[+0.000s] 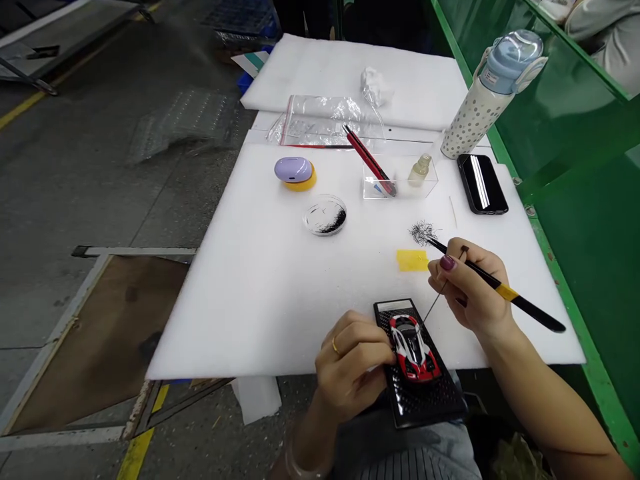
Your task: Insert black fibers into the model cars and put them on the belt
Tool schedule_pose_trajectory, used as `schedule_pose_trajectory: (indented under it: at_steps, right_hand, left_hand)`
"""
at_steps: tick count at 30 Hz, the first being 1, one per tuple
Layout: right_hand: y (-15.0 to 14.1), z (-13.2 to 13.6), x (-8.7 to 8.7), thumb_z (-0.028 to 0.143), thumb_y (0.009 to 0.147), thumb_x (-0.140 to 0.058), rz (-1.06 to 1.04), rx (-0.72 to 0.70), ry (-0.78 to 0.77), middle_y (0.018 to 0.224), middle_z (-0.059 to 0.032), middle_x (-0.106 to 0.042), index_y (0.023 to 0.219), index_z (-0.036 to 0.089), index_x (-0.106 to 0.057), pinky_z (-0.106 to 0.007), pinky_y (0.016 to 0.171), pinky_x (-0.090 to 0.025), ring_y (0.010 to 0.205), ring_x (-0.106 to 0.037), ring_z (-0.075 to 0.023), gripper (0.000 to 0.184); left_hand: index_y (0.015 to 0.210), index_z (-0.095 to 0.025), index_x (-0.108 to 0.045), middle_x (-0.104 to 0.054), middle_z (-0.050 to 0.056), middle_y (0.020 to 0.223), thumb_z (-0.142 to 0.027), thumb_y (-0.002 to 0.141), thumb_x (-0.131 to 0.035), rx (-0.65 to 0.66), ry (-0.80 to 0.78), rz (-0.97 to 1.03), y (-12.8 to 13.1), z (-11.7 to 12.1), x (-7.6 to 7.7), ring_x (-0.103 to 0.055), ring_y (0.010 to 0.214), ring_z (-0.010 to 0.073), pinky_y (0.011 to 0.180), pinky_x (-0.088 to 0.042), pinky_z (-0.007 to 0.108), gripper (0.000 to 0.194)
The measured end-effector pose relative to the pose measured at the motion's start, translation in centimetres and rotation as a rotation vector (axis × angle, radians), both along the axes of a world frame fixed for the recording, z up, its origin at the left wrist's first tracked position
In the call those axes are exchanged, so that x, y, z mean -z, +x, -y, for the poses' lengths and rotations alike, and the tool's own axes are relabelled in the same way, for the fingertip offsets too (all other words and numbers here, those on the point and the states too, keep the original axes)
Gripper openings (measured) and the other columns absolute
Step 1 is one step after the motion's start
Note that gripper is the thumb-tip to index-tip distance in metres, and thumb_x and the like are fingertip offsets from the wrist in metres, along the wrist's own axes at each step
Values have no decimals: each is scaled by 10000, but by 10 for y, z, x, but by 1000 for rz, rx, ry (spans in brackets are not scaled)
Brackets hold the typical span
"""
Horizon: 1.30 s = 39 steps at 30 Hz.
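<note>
The right hand angles inward, fingers clamped on a black tool and thin rod; the left hand curls, fingers pinching the toy car's side.

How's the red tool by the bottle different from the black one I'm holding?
The red tool leans in a clear box; the black tool is in your right hand. The red tool lacks the black tool's yellow band. Both are long and slender.

The white tabletop bears a phone, a round dish and a bottle (polka-dotted).
</note>
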State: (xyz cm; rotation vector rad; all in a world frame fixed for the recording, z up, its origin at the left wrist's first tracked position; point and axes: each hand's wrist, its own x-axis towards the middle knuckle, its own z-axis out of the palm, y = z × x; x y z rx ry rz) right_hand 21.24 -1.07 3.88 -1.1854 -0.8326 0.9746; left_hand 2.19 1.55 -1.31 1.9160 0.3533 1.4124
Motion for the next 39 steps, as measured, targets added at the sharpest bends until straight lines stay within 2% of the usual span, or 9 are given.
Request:
schedule_pose_trajectory:
  at_steps: [13,17,21,24,27,32,36,37,39]
  right_hand:
    - [-3,0,1,393,894,-740,32,-13,2,497,84,-320,633,219,-557,-254,437,-195,455,-255,-82,363]
    - [3,2,-9,341,903,-727,58,50,90,477,88,-327,637,223,-518,-260,433,-161,423,-237,-75,358]
    - [28,-10,-37,381,908,-732,535,414,293,520,68,-428,655,228,-538,-295,458,-228,421,-308,-86,354]
    - [51,-41,-60,491,937,-684,960,634,360,590,41,-439,664,246,-521,-313,535,-275,530,-379,-122,402]
    - [73,-84,-68,527,973,-621,1122,545,303,623,38,-418,682,279,-471,-306,597,-310,599,-347,-136,411]
    - [96,-131,-47,553,948,-642,1180,420,97,585,52,-459,720,275,-517,-311,619,-326,585,-373,-144,381]
    - [72,-105,-48,447,960,-641,1133,387,151,626,26,-598,830,233,-630,-325,625,-370,549,-480,-140,252]
    - [58,-91,-52,412,977,-623,1092,296,217,692,12,-655,894,231,-653,-318,637,-398,572,-516,-137,202]
    - [23,-58,-59,350,980,-628,1042,-194,347,825,3,-733,989,241,-680,-287,657,-443,657,-608,-131,122]
  left_hand:
    - [872,-137,-629,-632,27,823,17,843,-595,8,-10,-4,-1,1,3,-561,760,132,654,-506,288,161]
    - [871,-142,-627,-633,25,810,21,840,-595,3,2,3,-1,1,1,-560,754,133,650,-508,286,169]
    - [854,-160,-611,-628,21,791,9,854,-571,5,-7,-19,-1,0,-1,-558,735,132,629,-508,274,174]
    - [847,-164,-607,-622,14,783,16,847,-565,2,-4,-17,-1,0,-1,-555,731,128,639,-505,269,185]
    - [849,-164,-609,-623,11,794,22,840,-563,8,-6,-8,-1,0,0,-558,744,126,660,-506,267,192]
    - [853,-172,-610,-623,11,792,5,855,-557,12,-26,-12,-2,2,1,-562,745,128,657,-507,265,185]
    - [843,-177,-604,-625,9,774,-18,866,-563,6,-23,-15,-2,1,-2,-560,726,127,640,-503,263,166]
    - [834,-180,-600,-625,8,766,-29,871,-563,7,-23,-23,-2,0,-2,-560,716,127,630,-502,265,159]
    - [839,-190,-605,-627,14,758,-69,883,-575,-5,-29,-50,-4,1,0,-569,695,139,595,-500,276,132]
